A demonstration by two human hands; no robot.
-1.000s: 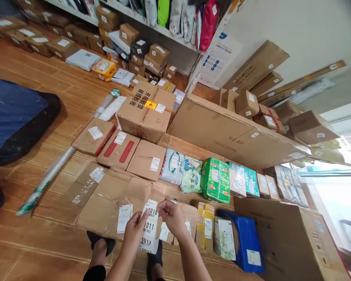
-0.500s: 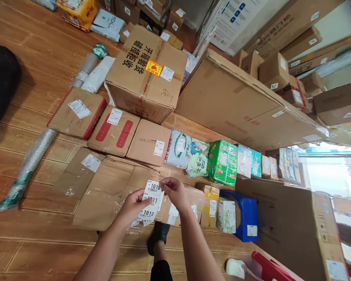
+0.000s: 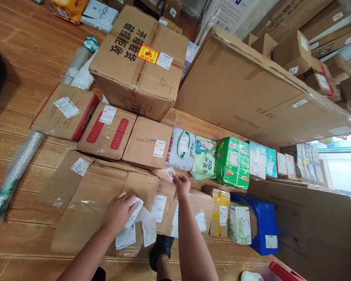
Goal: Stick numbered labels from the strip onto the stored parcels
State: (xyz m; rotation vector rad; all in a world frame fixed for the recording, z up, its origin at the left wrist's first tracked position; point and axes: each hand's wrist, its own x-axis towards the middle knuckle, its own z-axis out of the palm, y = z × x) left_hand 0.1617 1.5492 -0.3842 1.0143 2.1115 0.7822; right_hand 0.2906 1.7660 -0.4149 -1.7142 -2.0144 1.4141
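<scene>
Pinched in the fingertips of my right hand (image 3: pixel 182 185) is a small white number sticker (image 3: pixel 170 172), just in front of a plain cardboard box (image 3: pixel 148 142). My left hand (image 3: pixel 119 212) is closed on a strip of number stickers (image 3: pixel 137 207), whose white tail (image 3: pixel 149 229) hangs down past the fingers. Beneath that hand lies a large flat cardboard parcel (image 3: pixel 105 187); a shipping label (image 3: pixel 125 237) shows near its lower edge. Another labelled carton (image 3: pixel 158 207) sits between the two hands.
Parcels form rows on the wooden floor (image 3: pixel 20 242): a grey bag (image 3: pixel 183 148), a green pack (image 3: pixel 233 162), a yellow-taped box (image 3: pixel 219 212) and a blue item (image 3: pixel 266 230). A large carton (image 3: pixel 140 58) and a tall flat box (image 3: pixel 236 86) stand behind. A wrapped tube (image 3: pixel 20 168) lies left.
My hands have moved apart. The right one has come away with a single sticker towards the plain box; the left has shifted left and down with the strip. The view has shifted slightly.
</scene>
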